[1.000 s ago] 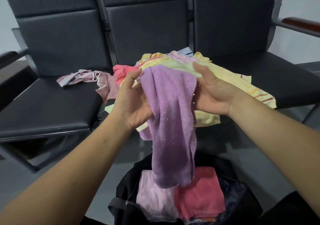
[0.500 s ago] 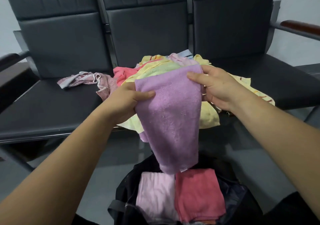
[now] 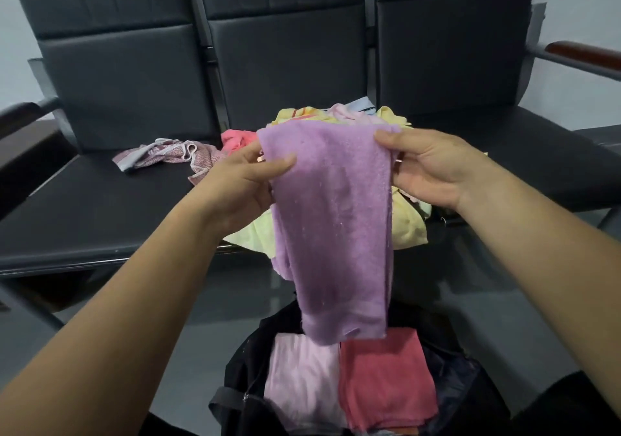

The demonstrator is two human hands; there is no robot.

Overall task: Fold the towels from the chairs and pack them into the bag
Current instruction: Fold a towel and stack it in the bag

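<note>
A purple towel (image 3: 331, 227) hangs lengthwise in front of me, its top edge stretched flat. My left hand (image 3: 242, 188) pinches the top left corner and my right hand (image 3: 428, 166) pinches the top right corner. Its lower end dangles just above the open black bag (image 3: 245, 368) on the floor. Inside the bag lie a folded pale pink towel (image 3: 302, 378) and a folded red towel (image 3: 386, 375), side by side. Behind the purple towel a heap of loose towels (image 3: 408, 220), yellow, pink and coral, lies on the middle chair seat.
Three joined black chairs (image 3: 285, 59) stand in a row ahead. A crumpled patterned pink cloth (image 3: 161, 156) lies on the left seat (image 3: 84, 213). A wooden armrest (image 3: 584, 54) juts out at the far right. Grey glossy floor (image 3: 215, 304) surrounds the bag.
The towel hung bunched between my hands a second ago. My hands have moved apart and lifted, spreading its top edge flat, and its lower end has risen above the bag.
</note>
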